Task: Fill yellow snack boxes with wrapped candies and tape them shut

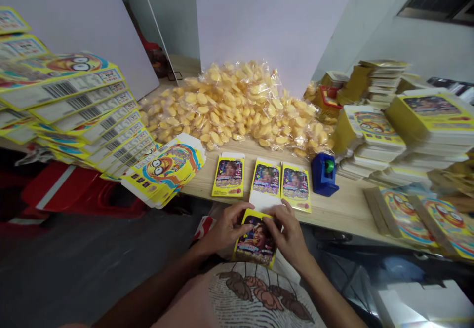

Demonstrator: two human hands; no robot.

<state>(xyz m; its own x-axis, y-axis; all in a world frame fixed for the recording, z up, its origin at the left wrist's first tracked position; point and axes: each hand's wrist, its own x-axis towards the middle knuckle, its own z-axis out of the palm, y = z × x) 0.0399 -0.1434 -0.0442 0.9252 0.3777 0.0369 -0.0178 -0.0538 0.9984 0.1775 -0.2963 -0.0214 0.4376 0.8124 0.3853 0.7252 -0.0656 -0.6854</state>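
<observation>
L hand (pixel 222 230) & R hand (pixel 289 234) both gripping yellow card box (pixel 255 247) at 6 o'clock, fingers hiding its top edge, blue tape dispenser (pixel 324 174) at 1 o'clock, bagged yellow snacks (pixel 229 106) at 12, flat box stacks (pixel 370 135) at 2, printed pics blurred

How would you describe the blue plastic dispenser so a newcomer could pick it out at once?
Find the pale wooden table and its heap of clear bags of yellow pieces. At the heap's front right edge sits a blue plastic dispenser with a green core, the only blue thing there.
</observation>
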